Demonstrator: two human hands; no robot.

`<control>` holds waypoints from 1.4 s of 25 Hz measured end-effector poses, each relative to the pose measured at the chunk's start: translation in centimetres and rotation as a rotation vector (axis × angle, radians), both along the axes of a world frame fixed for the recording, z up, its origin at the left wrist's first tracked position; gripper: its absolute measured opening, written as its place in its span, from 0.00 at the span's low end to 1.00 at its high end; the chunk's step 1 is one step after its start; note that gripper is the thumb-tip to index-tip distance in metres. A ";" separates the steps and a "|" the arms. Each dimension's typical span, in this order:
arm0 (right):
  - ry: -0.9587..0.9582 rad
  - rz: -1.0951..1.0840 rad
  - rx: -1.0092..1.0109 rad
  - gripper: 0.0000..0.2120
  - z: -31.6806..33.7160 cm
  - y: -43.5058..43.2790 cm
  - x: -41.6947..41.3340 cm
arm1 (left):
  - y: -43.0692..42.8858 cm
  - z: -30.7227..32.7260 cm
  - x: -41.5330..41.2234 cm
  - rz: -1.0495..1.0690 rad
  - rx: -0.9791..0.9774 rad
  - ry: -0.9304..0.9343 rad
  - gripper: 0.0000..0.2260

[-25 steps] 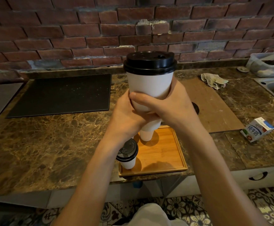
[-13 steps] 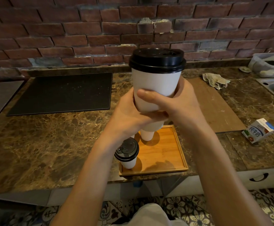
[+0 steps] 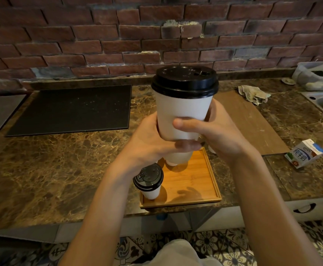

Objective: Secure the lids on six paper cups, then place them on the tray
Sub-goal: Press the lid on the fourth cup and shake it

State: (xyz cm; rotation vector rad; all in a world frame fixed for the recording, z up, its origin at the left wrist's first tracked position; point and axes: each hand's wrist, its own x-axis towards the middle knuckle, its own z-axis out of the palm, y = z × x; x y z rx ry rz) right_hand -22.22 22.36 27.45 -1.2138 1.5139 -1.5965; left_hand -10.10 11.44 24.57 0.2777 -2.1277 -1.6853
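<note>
Together left hand [image 3: 147, 143] and right hand [image 3: 221, 135] grip one lidded cup [image 3: 181, 110].

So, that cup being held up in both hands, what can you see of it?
The held cup is white paper, tapering downward, upright, topped by a black plastic lid with a small sip opening. It is raised above the wooden tray. The left hand and right hand grip its lower half.
</note>
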 end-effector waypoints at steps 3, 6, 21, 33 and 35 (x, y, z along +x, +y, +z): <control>0.038 -0.045 0.008 0.22 0.2 -0.3 0.4 | 0.0 0.0 -0.1 0.058 0.003 0.014 0.26; 0.096 -0.126 0.007 0.26 0.6 -0.5 0.8 | 0.0 0.1 -0.1 0.102 0.007 0.044 0.22; 0.200 -0.468 0.008 0.39 -0.3 -1.8 3.3 | -0.1 -0.4 -0.7 0.246 -0.132 0.057 0.23; 0.073 -0.154 -0.046 0.32 0.3 -0.9 0.8 | -0.2 0.4 0.0 0.150 -0.072 0.042 0.25; 0.053 -0.092 -0.044 0.32 0.2 -0.8 0.4 | -0.2 0.5 0.0 0.116 -0.042 0.040 0.25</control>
